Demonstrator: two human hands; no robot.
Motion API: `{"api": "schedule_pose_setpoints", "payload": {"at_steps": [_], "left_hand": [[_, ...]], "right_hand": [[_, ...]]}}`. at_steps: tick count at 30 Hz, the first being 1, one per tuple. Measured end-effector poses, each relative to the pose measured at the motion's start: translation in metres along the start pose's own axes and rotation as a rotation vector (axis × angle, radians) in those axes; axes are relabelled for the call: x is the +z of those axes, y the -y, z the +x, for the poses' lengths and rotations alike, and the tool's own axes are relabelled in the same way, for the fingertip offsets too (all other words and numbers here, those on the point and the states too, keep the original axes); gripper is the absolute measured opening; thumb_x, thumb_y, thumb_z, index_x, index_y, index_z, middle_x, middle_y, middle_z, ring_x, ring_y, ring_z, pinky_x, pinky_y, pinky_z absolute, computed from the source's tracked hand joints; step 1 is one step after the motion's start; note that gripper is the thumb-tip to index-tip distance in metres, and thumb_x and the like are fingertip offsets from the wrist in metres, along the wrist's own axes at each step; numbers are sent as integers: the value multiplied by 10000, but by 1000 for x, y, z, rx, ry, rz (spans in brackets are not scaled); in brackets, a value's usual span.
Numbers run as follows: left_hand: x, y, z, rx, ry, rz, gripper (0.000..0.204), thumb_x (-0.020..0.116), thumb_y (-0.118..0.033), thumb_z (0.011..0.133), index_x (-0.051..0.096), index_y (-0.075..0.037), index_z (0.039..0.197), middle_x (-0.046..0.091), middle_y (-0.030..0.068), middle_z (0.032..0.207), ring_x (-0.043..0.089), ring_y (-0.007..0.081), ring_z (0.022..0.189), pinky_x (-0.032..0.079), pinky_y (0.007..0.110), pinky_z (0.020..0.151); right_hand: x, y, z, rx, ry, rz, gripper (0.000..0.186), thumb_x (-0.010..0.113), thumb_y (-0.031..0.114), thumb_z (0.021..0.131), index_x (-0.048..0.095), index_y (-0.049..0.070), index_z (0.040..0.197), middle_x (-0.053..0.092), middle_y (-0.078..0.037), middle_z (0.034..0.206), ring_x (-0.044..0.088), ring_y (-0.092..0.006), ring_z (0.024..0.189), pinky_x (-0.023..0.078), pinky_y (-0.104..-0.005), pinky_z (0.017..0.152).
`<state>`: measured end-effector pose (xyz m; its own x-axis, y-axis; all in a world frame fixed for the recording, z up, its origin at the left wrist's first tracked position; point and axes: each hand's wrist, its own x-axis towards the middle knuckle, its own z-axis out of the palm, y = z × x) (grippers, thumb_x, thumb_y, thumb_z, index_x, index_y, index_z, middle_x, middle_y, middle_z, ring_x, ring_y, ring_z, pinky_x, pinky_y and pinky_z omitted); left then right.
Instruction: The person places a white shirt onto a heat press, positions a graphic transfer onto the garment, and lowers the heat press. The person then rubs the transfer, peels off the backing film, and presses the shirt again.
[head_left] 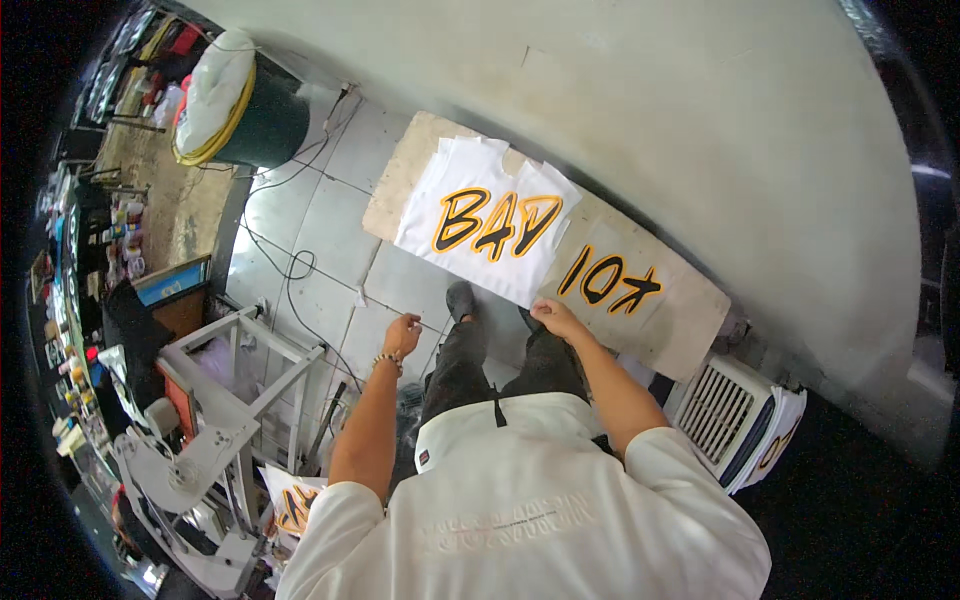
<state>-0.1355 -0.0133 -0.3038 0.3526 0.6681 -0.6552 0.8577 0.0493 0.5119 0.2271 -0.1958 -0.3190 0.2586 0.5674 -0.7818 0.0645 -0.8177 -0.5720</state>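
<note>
A white fabric panel (425, 220), cut like a shirt piece with a neck notch and bold black-and-orange lettering, lies flat on a long beige board (680, 335). At its lower right corner is my right hand (560, 320), thumb and fingers pinched on the fabric edge. More black-and-orange lettering (603, 285) shows on the board's surface just right of the panel. My left hand (402, 335), with a beaded bracelet at the wrist, hangs over the floor left of my legs, apart from the panel. Its fingers are loosely curled in, with nothing visible in them.
The board runs along a pale wall (700, 130). A dark green bin (275, 120) with a white bag stands far left, near black cables (300, 265) on the tiles. A grey metal frame (270, 390) is at left; a white slatted crate (715, 410) stands at right.
</note>
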Motion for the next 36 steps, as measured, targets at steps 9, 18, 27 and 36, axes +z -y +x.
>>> {"api": "schedule_pose_setpoints", "payload": {"at_steps": [9,18,27,36], "left_hand": [[81,21,-163,-331,-199,-522,352,656,-166,866,673,-11,1182,716,150,857,691,218,707,542,350,658],[221,-58,-297,-455,-167,-237,297,629,-171,900,711,-52,1159,741,169,1029,706,320,957,542,399,865],[210,-138,-334,-452,-253,-562,342,625,-202,933,672,19,1190,737,188,1050,715,287,988,546,375,854],[226,-206,-421,-398,-758,-674,344,651,-209,934,664,-7,1211,716,214,1102,710,315,998,553,396,858]], "right_hand": [[-109,-27,-11,-72,372,-549,435,704,406,909,661,73,1185,690,-127,910,639,-195,766,513,-346,621],[-175,-57,-37,46,589,-989,531,674,489,894,636,114,1268,706,-125,1116,683,-269,935,573,-442,741],[-127,-25,-42,77,766,-1105,565,639,513,916,578,142,1337,668,-106,1180,665,-273,985,570,-474,766],[-20,1,-46,-448,1037,-1708,532,610,479,920,626,91,1284,698,-129,1166,689,-317,900,556,-469,787]]}}
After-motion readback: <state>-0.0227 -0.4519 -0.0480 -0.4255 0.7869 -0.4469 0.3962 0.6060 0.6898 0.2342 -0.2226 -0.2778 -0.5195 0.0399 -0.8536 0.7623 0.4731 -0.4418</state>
